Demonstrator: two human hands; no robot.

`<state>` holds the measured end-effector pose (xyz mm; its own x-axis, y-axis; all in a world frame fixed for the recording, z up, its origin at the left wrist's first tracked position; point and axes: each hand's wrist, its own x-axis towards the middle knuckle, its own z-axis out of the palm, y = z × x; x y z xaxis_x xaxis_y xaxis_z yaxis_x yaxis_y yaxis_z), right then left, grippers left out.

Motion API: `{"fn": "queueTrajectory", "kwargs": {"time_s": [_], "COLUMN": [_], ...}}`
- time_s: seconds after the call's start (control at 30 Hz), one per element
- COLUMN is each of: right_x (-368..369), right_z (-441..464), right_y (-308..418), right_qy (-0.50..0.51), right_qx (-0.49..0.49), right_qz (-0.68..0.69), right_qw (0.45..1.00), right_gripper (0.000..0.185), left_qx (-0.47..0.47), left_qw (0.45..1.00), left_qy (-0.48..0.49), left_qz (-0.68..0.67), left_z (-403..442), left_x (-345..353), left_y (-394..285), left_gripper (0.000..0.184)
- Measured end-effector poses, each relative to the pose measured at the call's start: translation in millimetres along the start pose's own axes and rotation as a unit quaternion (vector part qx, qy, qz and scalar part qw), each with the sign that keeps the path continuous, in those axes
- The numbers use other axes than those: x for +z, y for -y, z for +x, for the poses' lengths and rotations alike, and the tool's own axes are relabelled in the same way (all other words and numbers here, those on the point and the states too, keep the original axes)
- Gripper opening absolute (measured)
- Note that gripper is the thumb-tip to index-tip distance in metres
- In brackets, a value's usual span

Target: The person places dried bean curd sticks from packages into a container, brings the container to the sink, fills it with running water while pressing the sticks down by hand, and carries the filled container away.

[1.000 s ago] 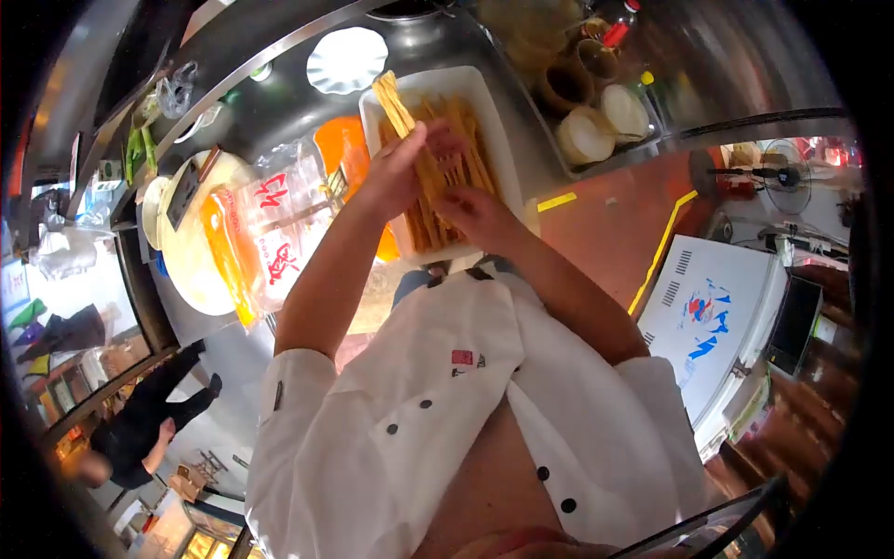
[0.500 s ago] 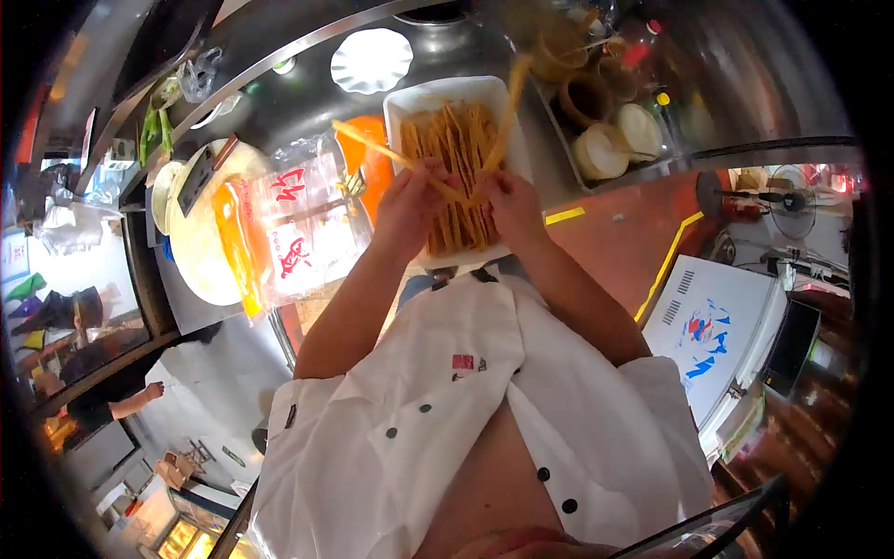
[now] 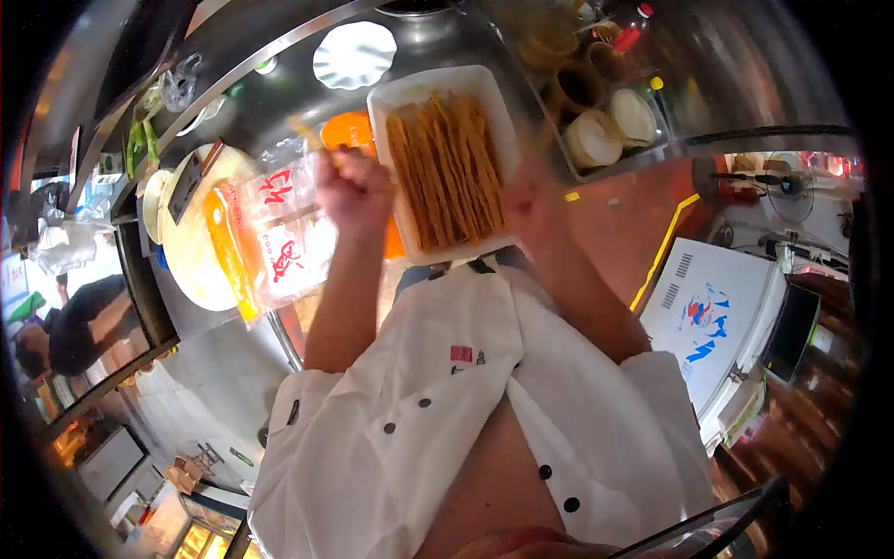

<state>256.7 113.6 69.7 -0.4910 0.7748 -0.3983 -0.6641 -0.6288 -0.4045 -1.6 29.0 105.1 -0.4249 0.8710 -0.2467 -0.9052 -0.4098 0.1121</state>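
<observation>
My left hand (image 3: 356,191) is closed in a fist left of the white tray, with the end of a long yellow-tan strip (image 3: 305,132) sticking out of it, partly blurred. Right of the tray, my right hand (image 3: 535,200) is smeared by motion, so its fingers and anything in them cannot be made out. Between the hands lies the white tray (image 3: 380,102), filled with several long brown-orange strips (image 3: 447,172) lying side by side. An orange item (image 3: 347,129) sits behind my left hand.
Left of the tray lies a clear plastic bag with red characters (image 3: 284,228), beside a round pale board (image 3: 200,270). A white scalloped dish (image 3: 354,56) stands behind. Containers (image 3: 596,140) sit in a tray at the right; a white box (image 3: 708,321) stands lower right.
My hands have moved apart, left hand leftward and right hand rightward. The strip no longer spans between them in a V. The strips in the tray are now uncovered.
</observation>
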Motion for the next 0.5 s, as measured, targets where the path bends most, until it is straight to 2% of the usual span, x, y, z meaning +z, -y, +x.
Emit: {"fn": "queueTrajectory", "kwargs": {"time_s": [0.03, 0.07, 0.1, 0.13, 0.17, 0.2, 0.23, 0.3, 0.37, 0.4, 0.43, 0.47, 0.5], "right_x": [-9, 7, 8, 8, 7, -11, -23, -33, -42, -47, -52, -56, -60], "right_z": [0, -9, -15, -20, -22, -14, -11, -2, 3, 5, 7, 10, 14], "right_y": [24, 50, 61, 70, 72, 62, 47, 6, -26, -42, -55, -65, -75], "right_qy": [0.02, -0.034, -0.037, -0.048, -0.053, -0.051, -0.052, -0.02, 0.0, 0.007, 0.047, 0.067, 0.088], "right_qx": [-0.03, -0.07, -0.069, -0.048, -0.023, 0.033, 0.033, -0.02, -0.019, -0.018, 0.004, 0.015, 0.024], "right_qz": [-0.014, -0.105, -0.105, -0.349, -0.572, -0.561, -0.561, -0.668, -0.704, -0.715, -0.759, -0.779, -0.797], "right_qw": [0.999, 0.991, 0.991, 0.935, 0.819, 0.825, 0.826, 0.744, 0.71, 0.699, 0.65, 0.624, 0.597], "right_gripper": [0.015, 0.014, 0.014, 0.017, 0.02, 0.026, 0.026, 0.03, 0.027, 0.026, 0.028, 0.029, 0.03], "left_qx": [0.021, 0.02, 0.017, -0.017, -0.056, -0.095, -0.09, -0.172, -0.18, -0.167, -0.151, -0.149, -0.175], "left_qw": [0.995, 0.985, 0.968, 0.956, 0.94, 0.921, 0.891, 0.872, 0.853, 0.809, 0.756, 0.755, 0.789], "left_qy": [0.013, -0.029, -0.073, -0.073, -0.105, -0.134, -0.172, -0.201, -0.224, -0.191, -0.156, -0.156, -0.185], "left_qz": [0.096, 0.168, 0.24, 0.284, 0.32, 0.354, 0.411, 0.412, 0.435, 0.53, 0.618, 0.619, 0.56], "left_z": [3, -1, -5, -7, -7, -7, -10, -15, -16, -17, -16, -17, -20], "left_x": [-6, 1, 10, 10, 4, -5, -14, -29, -72, -102, -117, -120, -123], "left_y": [-23, -31, -34, -32, -26, -14, 7, 41, 69, 79, 84, 83, 82], "left_gripper": [0.04, 0.039, 0.038, 0.036, 0.036, 0.036, 0.035, 0.03, 0.028, 0.027, 0.029, 0.029, 0.03]}}
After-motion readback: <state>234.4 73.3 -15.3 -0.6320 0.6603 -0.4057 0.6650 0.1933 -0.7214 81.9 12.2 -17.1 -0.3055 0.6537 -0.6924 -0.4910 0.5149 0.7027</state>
